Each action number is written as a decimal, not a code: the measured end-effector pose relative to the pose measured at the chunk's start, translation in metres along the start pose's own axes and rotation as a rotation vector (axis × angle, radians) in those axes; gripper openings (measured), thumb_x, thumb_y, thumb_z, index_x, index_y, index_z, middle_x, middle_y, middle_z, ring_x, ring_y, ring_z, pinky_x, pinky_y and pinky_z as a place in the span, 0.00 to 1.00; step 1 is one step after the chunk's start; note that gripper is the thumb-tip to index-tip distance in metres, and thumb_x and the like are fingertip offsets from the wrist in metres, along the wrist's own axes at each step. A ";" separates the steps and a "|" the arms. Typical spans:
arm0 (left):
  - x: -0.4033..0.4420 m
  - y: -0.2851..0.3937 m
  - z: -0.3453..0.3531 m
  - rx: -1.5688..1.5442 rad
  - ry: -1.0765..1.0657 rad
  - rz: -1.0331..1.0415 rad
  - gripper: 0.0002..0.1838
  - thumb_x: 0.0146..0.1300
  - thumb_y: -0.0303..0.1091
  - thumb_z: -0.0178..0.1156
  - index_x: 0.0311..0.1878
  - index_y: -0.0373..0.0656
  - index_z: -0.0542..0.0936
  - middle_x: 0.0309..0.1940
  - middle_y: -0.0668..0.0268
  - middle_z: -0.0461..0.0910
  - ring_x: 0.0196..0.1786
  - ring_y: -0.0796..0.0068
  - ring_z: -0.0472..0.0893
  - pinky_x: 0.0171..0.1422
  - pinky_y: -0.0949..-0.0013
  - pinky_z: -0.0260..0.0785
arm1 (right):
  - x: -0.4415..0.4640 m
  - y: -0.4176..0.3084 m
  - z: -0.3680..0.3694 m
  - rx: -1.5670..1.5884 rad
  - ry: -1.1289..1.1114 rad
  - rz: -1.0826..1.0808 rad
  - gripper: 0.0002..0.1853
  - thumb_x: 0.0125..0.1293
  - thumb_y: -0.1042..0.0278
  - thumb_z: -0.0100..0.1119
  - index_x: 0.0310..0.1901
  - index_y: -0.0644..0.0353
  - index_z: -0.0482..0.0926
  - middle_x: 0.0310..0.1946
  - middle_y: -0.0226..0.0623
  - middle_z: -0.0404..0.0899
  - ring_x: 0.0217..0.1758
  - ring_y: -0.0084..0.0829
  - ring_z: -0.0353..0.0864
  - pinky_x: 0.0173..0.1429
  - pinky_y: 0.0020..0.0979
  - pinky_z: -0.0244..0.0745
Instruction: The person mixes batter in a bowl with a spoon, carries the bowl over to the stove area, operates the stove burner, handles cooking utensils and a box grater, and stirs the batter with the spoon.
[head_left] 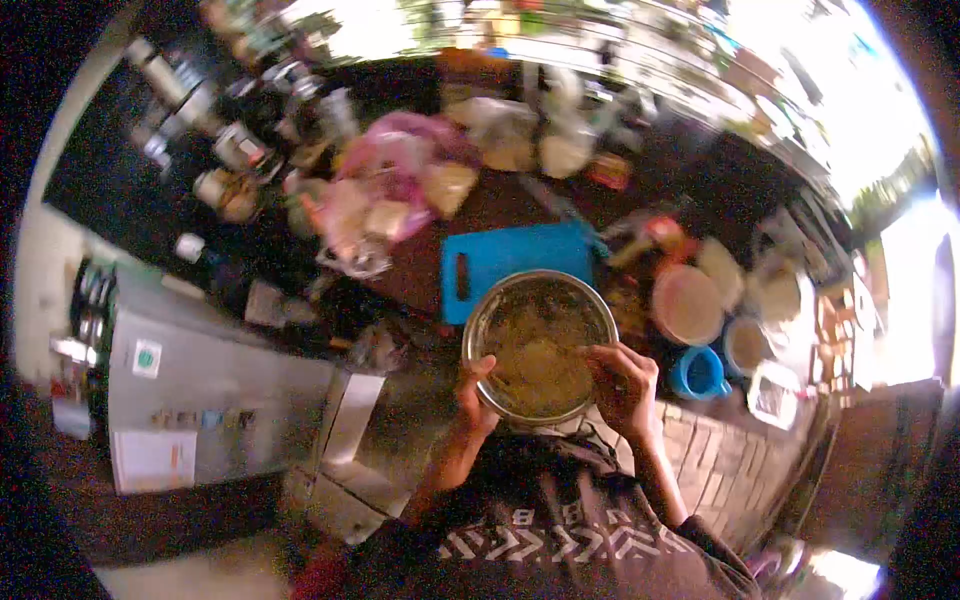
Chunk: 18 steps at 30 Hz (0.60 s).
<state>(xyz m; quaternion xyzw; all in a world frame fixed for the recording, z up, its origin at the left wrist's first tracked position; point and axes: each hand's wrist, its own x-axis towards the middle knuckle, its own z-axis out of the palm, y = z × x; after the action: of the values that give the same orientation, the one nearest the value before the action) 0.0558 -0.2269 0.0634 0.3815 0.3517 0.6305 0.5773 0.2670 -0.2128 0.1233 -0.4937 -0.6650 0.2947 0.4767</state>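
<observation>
A round metal bowl [541,346] is held in front of my chest, with a yellowish-brown mixture [535,365] inside. My left hand [478,398] grips the bowl's left rim, its thumb over the edge. At the right rim, my right hand [624,388] has its fingers bent together over the inside edge; whether it pinches the rim or something small is too blurred to tell. Just beyond the bowl lies a blue cutting board [520,250] on the dark counter, partly covered by the bowl.
Pink plastic bags [405,150] with packets lie at the back left. On the right stand a pale round container [688,305], a blue mug [699,373] and a white tray [773,394]. A grey refrigerator [220,370] is at the left.
</observation>
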 end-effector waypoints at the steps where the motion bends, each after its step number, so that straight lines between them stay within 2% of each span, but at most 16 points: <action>1: -0.013 -0.009 0.015 0.400 -0.114 0.369 0.25 0.60 0.37 0.54 0.60 0.39 0.69 0.56 0.58 0.73 0.57 0.60 0.75 0.63 0.56 0.68 | -0.012 -0.004 -0.024 -0.041 0.036 0.002 0.08 0.56 0.86 0.56 0.37 0.65 0.81 0.31 0.43 0.82 0.29 0.35 0.83 0.33 0.28 0.75; 2: -0.009 -0.008 0.043 0.133 0.017 -0.026 0.24 0.60 0.38 0.54 0.59 0.39 0.69 0.55 0.58 0.73 0.56 0.61 0.75 0.63 0.56 0.68 | -0.022 -0.005 -0.046 -0.168 0.086 -0.083 0.09 0.56 0.87 0.56 0.37 0.65 0.81 0.31 0.42 0.82 0.27 0.31 0.82 0.32 0.25 0.75; 4: -0.007 -0.066 0.067 -0.276 0.003 -0.365 0.23 0.57 0.37 0.54 0.57 0.39 0.71 0.51 0.59 0.75 0.54 0.62 0.75 0.61 0.57 0.68 | -0.056 0.005 -0.091 -0.223 0.182 -0.052 0.10 0.55 0.87 0.56 0.37 0.64 0.81 0.31 0.41 0.82 0.27 0.31 0.82 0.32 0.25 0.76; 5: -0.012 -0.068 0.091 -0.273 -0.049 -0.406 0.23 0.57 0.37 0.54 0.57 0.39 0.71 0.51 0.59 0.75 0.54 0.62 0.75 0.61 0.57 0.68 | -0.074 0.008 -0.109 -0.245 0.222 -0.041 0.11 0.54 0.88 0.56 0.37 0.64 0.81 0.31 0.41 0.82 0.27 0.31 0.82 0.32 0.26 0.76; 6: -0.018 -0.063 0.119 -0.245 -0.023 -0.574 0.24 0.56 0.36 0.54 0.57 0.39 0.70 0.51 0.59 0.75 0.54 0.62 0.75 0.61 0.57 0.68 | -0.091 0.003 -0.131 -0.264 0.239 0.025 0.12 0.54 0.87 0.56 0.37 0.62 0.82 0.30 0.40 0.82 0.28 0.34 0.82 0.33 0.29 0.76; 8: -0.033 -0.142 0.104 -0.414 -0.074 -0.966 0.29 0.51 0.32 0.53 0.61 0.39 0.68 0.55 0.58 0.73 0.57 0.62 0.74 0.64 0.57 0.66 | -0.119 -0.007 -0.172 -0.411 0.298 0.007 0.10 0.54 0.84 0.58 0.37 0.61 0.83 0.29 0.38 0.83 0.29 0.34 0.82 0.34 0.32 0.76; 9: -0.042 -0.141 0.134 -0.399 -0.113 -1.006 0.29 0.51 0.32 0.53 0.61 0.39 0.68 0.55 0.58 0.73 0.57 0.62 0.74 0.64 0.57 0.66 | -0.137 -0.008 -0.191 -0.490 0.295 0.005 0.09 0.54 0.83 0.59 0.37 0.60 0.83 0.29 0.37 0.83 0.29 0.34 0.82 0.34 0.32 0.76; 11: -0.060 -0.116 0.211 -0.224 -0.259 -0.595 0.34 0.49 0.31 0.52 0.65 0.40 0.65 0.58 0.58 0.72 0.59 0.60 0.73 0.66 0.57 0.65 | -0.169 -0.014 -0.225 -0.544 0.356 0.072 0.09 0.54 0.82 0.59 0.37 0.60 0.83 0.29 0.37 0.83 0.29 0.34 0.82 0.34 0.32 0.76; 12: -0.060 -0.112 0.233 -0.220 -0.289 -0.616 0.34 0.49 0.31 0.52 0.65 0.40 0.65 0.58 0.58 0.72 0.59 0.60 0.73 0.66 0.57 0.65 | -0.182 -0.015 -0.238 -0.573 0.378 0.110 0.09 0.54 0.81 0.60 0.37 0.60 0.83 0.30 0.38 0.83 0.30 0.33 0.83 0.34 0.32 0.76; 13: -0.053 -0.107 0.237 -0.121 -0.474 -0.617 0.35 0.49 0.30 0.52 0.66 0.40 0.64 0.59 0.58 0.71 0.61 0.60 0.72 0.67 0.57 0.65 | -0.189 -0.016 -0.234 -0.593 0.400 0.140 0.09 0.54 0.81 0.60 0.37 0.60 0.83 0.30 0.38 0.83 0.30 0.33 0.83 0.34 0.32 0.76; 15: -0.059 -0.105 0.265 -0.011 -0.679 -0.619 0.37 0.48 0.28 0.51 0.68 0.41 0.63 0.59 0.58 0.71 0.62 0.60 0.71 0.67 0.57 0.64 | -0.211 -0.013 -0.244 -0.603 0.552 0.215 0.10 0.52 0.75 0.64 0.38 0.54 0.84 0.30 0.34 0.84 0.31 0.35 0.83 0.36 0.34 0.77; 17: -0.075 -0.107 0.292 -0.016 -0.554 -0.725 0.36 0.49 0.25 0.49 0.68 0.40 0.63 0.60 0.58 0.70 0.62 0.61 0.71 0.67 0.59 0.65 | -0.226 -0.012 -0.249 -0.602 0.620 0.281 0.11 0.52 0.75 0.64 0.39 0.53 0.84 0.30 0.34 0.84 0.31 0.35 0.83 0.36 0.33 0.77; 18: -0.080 -0.120 0.293 0.038 -0.528 -0.610 0.32 0.46 0.21 0.57 0.61 0.38 0.72 0.61 0.56 0.71 0.63 0.63 0.71 0.68 0.60 0.62 | -0.232 -0.012 -0.251 -0.648 0.637 0.317 0.11 0.52 0.75 0.64 0.39 0.53 0.84 0.30 0.34 0.84 0.31 0.35 0.83 0.36 0.33 0.77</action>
<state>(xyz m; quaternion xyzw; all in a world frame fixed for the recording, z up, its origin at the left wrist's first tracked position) 0.3749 -0.2952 0.0863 0.4192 0.3000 0.3041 0.8011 0.5081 -0.4540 0.1477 -0.7778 -0.4599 -0.0246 0.4277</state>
